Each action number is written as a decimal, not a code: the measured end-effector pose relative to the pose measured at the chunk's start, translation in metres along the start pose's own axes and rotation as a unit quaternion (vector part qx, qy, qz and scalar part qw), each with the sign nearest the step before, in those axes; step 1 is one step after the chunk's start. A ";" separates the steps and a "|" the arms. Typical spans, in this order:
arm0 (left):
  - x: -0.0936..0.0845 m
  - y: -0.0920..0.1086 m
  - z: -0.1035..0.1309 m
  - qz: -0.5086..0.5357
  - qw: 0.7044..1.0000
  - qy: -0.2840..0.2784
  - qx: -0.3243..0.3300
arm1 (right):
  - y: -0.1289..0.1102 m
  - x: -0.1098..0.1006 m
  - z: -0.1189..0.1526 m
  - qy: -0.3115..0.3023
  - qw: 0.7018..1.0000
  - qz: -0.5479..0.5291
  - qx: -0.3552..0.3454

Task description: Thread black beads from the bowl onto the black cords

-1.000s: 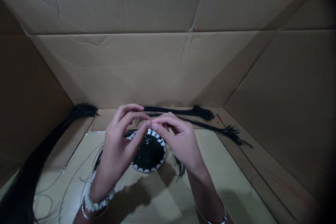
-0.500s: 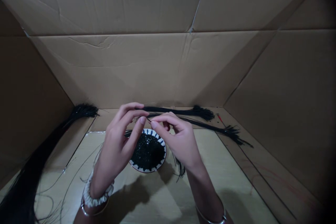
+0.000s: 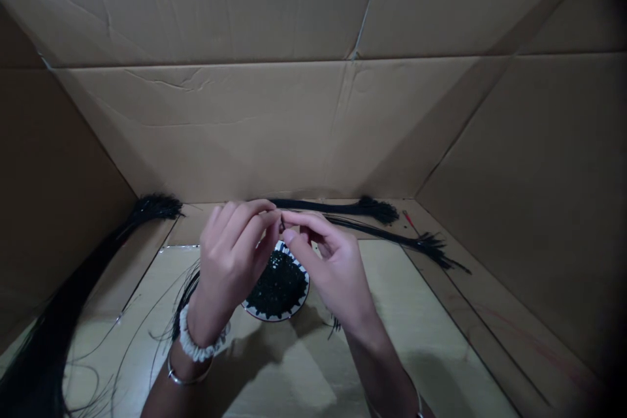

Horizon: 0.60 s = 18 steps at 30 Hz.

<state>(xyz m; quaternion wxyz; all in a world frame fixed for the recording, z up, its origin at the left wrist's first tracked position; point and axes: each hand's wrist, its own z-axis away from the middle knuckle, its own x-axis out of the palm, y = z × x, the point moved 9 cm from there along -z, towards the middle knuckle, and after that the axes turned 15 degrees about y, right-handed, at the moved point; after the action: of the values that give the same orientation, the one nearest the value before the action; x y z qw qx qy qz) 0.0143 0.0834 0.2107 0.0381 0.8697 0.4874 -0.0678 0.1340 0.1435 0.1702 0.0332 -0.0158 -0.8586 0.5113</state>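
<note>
Above a patterned bowl (image 3: 246, 306) filled with small black pieces (image 3: 277, 284), my two hands meet at the fingertips. My left hand (image 3: 235, 251) is closed in a pinch, its fingertips against a tiny dark item (image 3: 282, 226). My right hand (image 3: 333, 261) pinches at the same spot, thumb below and index finger above. What exactly lies between the fingers is too small to make out. Dark strands (image 3: 189, 290) hang behind my left wrist, and a few strand ends (image 3: 335, 325) show beside my right wrist.
A thick black strand bundle (image 3: 93, 268) runs down the left side. Two thinner bundles (image 3: 333, 207) (image 3: 392, 234) lie along the back, near a red-tipped tool (image 3: 407, 217). Cardboard walls (image 3: 245, 130) enclose the pale board (image 3: 416, 313). Loose strands curl at lower left.
My left hand has turned and its fingers have closed in to meet my right fingertips. More dark strands show behind my left wrist, fewer by my right wrist.
</note>
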 end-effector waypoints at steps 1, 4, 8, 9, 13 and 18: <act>0.002 -0.001 0.001 0.001 1.000 -0.003 0.006 | 0.002 0.001 0.001 -0.008 1.000 -0.011 0.015; 0.003 -0.001 0.003 0.035 0.999 0.006 0.018 | 0.003 -0.001 0.004 -0.008 1.000 -0.018 0.025; 0.000 -0.002 0.004 0.070 0.997 0.045 -0.004 | 0.001 -0.006 0.003 0.025 0.999 -0.022 0.004; -0.001 -0.002 0.004 0.071 0.996 0.055 -0.011 | 0.002 -0.007 0.002 0.028 0.999 -0.026 0.007; -0.004 0.001 0.005 0.070 0.993 0.093 -0.022 | 0.006 -0.009 -0.001 0.043 0.998 -0.029 0.026; -0.006 0.002 0.007 0.066 0.991 0.111 -0.030 | 0.007 -0.009 -0.002 0.059 0.998 -0.021 0.032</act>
<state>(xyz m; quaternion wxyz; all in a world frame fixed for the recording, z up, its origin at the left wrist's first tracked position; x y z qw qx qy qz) 0.0124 0.0763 0.2045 0.0139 0.9005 0.4321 0.0468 0.1426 0.1481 0.1646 0.0952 -0.0265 -0.8387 0.5355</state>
